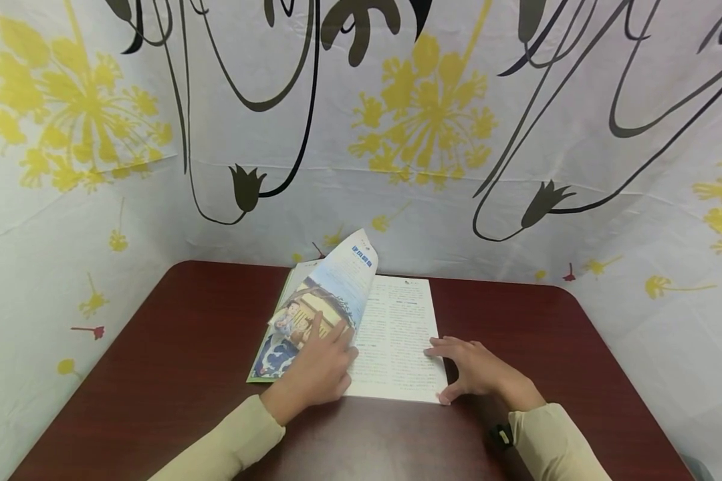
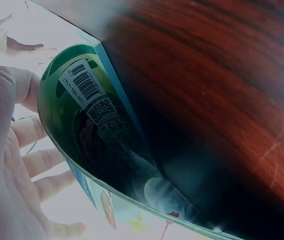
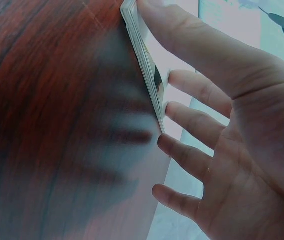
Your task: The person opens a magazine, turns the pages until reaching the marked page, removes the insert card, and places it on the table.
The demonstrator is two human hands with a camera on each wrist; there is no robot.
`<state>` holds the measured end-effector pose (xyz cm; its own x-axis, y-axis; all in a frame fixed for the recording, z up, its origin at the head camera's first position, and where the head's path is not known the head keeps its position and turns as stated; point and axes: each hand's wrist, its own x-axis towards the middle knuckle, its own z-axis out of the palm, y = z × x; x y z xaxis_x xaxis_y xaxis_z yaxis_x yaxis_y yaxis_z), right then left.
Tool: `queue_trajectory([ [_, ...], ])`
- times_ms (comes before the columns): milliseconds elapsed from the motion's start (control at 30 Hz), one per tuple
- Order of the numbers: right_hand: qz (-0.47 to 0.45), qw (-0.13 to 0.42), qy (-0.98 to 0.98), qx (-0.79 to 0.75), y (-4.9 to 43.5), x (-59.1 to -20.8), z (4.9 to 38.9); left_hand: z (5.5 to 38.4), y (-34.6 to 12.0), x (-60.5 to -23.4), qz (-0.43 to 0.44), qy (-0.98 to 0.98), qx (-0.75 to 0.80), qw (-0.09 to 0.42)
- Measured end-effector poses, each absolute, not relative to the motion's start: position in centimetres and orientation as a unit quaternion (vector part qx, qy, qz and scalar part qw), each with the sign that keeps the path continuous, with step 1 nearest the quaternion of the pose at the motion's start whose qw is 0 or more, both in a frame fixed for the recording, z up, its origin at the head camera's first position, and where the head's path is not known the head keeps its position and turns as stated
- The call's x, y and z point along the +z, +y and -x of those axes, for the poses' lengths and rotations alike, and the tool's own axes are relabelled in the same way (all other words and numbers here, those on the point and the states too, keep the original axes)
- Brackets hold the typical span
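An open magazine (image 1: 398,341) lies on the table, its right page covered in small print. On its left side an illustrated page (image 1: 337,284) stands partly raised and curved, its top corner in the air. My left hand (image 1: 320,364) rests on the lower part of that page, fingers extended. In the left wrist view a curved green cover with a barcode label (image 2: 83,84) is beside the thumb and fingers. My right hand (image 1: 480,371) touches the magazine's right edge, its thumb at the lower corner and its fingers spread. The right wrist view shows the layered page edges (image 3: 144,62).
The dark red wooden table (image 1: 210,321) extends around the magazine on both sides and in front. Behind it hangs a white cloth (image 1: 313,220) printed with yellow flowers and dark stems. A dark band (image 1: 502,435) is on my right wrist, by the sleeve.
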<state>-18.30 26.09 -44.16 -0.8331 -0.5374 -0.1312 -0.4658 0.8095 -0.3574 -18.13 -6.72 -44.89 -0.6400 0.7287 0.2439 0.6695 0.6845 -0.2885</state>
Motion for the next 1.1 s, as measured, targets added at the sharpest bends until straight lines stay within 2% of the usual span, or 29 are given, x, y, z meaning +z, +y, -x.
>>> queue_trajectory([
  [467,0.258,0.119,0.945,-0.163,26.0,-44.3,18.29,17.84,-7.0,-45.03,0.365,-0.922,0.012,0.127],
  [1100,0.254,0.119,0.946,-0.162,25.93,-44.36,18.3,17.88,-7.46,-45.04,0.338,-0.931,-0.003,0.136],
])
